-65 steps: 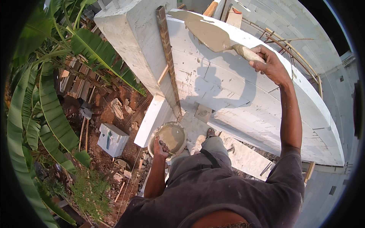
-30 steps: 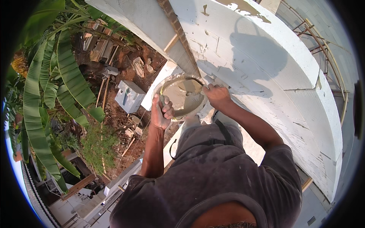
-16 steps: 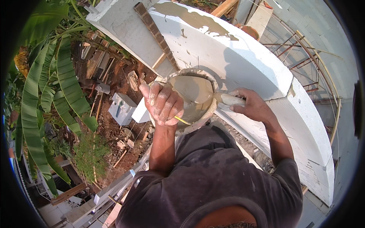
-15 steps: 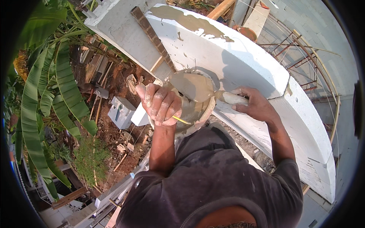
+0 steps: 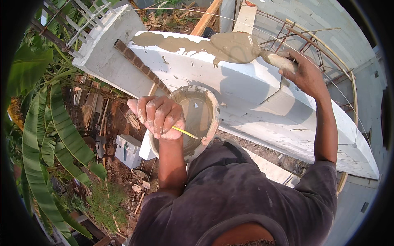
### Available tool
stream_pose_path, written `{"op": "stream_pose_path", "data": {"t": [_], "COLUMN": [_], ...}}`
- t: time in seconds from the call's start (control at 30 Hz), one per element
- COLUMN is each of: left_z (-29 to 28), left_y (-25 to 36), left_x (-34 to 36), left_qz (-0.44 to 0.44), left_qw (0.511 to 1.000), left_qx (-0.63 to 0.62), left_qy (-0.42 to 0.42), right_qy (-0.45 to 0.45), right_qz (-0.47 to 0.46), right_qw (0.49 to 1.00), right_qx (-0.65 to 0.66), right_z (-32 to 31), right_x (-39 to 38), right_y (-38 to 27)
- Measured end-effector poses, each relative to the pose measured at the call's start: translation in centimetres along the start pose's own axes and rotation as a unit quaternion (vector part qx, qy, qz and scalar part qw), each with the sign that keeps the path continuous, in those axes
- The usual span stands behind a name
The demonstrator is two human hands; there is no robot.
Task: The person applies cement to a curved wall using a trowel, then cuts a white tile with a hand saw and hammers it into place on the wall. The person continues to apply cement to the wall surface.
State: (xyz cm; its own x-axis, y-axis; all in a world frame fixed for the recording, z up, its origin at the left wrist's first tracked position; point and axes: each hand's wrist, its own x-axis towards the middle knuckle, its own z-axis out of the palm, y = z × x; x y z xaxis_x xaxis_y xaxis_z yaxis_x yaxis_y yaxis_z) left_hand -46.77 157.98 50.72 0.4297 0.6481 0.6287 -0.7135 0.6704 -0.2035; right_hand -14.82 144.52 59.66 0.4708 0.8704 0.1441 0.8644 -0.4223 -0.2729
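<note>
My left hand [image 5: 159, 117] is closed in a fist around the thin yellow handle [image 5: 184, 132] of a mortar-caked bucket [image 5: 215, 107]. Wet grey mortar [image 5: 192, 107] lies inside the bucket, partly hidden by the fist. Up and to the right, my right hand [image 5: 304, 74] grips the pale handle of a trowel [image 5: 280, 61]. The trowel's blade is smothered in mortar and lies over the top edge of a curved white block wall [image 5: 246, 107]. From the blade leftward, a strip of spread mortar [image 5: 164, 42] covers that top edge, with a drip down the near face.
A brown patterned strip [image 5: 141, 65] leans against the wall, left of the bucket. Banana leaves [image 5: 67, 123], scrap timber and a white block [image 5: 127, 151] lie on the left. Beyond the wall stand rusty metal frames [image 5: 301, 39]; a thin line [image 5: 230, 19] stretches across above it.
The trowel has moved from over the bucket up and right onto the wall's top, carrying mortar. My left hand and the bucket now appear slightly lower and further left.
</note>
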Motion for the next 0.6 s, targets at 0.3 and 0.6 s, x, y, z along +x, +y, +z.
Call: {"op": "stream_pose_path", "data": {"t": [0.3, 0.6], "left_z": [-0.4, 0.3], "left_y": [0.9, 2.1], "left_x": [-0.4, -0.6], "left_qz": [-0.01, 0.01], "left_qw": [1.0, 0.999], "left_qx": [-0.015, -0.028], "left_qy": [0.015, 0.026], "right_qy": [0.035, 0.087], "right_qz": [-0.068, -0.223], "right_qw": [0.993, 0.969], "right_qx": [-0.086, -0.066], "right_z": [-1.0, 3.6], "right_x": [-3.7, 0.0], "right_y": [1.3, -8.8]}}
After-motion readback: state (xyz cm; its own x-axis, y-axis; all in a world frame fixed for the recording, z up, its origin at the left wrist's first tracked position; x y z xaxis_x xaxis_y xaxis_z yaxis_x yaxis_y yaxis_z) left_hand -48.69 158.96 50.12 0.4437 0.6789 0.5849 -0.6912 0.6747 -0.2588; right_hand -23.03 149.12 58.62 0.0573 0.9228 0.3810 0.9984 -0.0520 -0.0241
